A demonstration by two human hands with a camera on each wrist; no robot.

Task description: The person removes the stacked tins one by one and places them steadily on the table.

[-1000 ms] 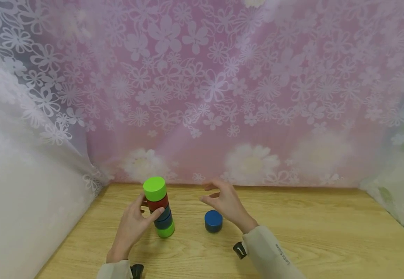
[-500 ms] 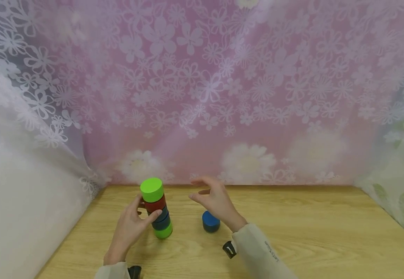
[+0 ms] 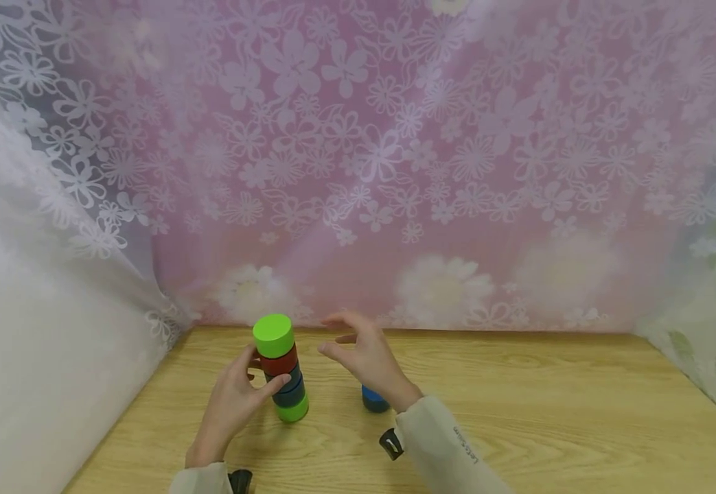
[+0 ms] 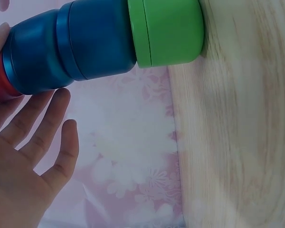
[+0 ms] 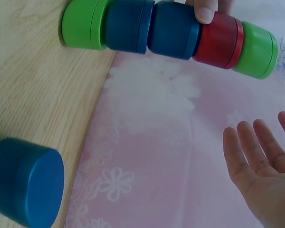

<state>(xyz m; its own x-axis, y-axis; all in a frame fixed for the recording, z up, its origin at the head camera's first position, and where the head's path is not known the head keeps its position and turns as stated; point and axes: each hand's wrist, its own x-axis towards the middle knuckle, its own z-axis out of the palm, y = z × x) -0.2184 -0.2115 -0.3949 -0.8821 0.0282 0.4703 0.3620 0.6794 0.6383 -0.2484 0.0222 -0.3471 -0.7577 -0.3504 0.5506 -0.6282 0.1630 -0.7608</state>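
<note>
An upright stack of small round lidded canisters stands on the table at left in the head view. From top down they are a green canister (image 3: 274, 335), a red canister (image 5: 218, 40), two blue canisters (image 5: 173, 31) and a green canister (image 4: 173, 31) at the base. My left hand (image 3: 231, 405) holds the stack around its middle, thumb on the near side near the red and blue join. My right hand (image 3: 366, 357) hovers to the right of the stack, holding nothing, fingers loosely bent. Below its wrist sits another blue canister (image 3: 373, 401), partly hidden in the head view.
A wood-grain table (image 3: 549, 405) runs under everything. Behind it hangs a pink flowered cloth (image 3: 358, 171), and pale cloth (image 3: 42, 329) closes the left side. Dark wrist straps (image 3: 391, 444) show near both sleeves.
My right hand has moved left toward the stack and now covers part of the lone blue canister. The left hand and stack have stayed in place.
</note>
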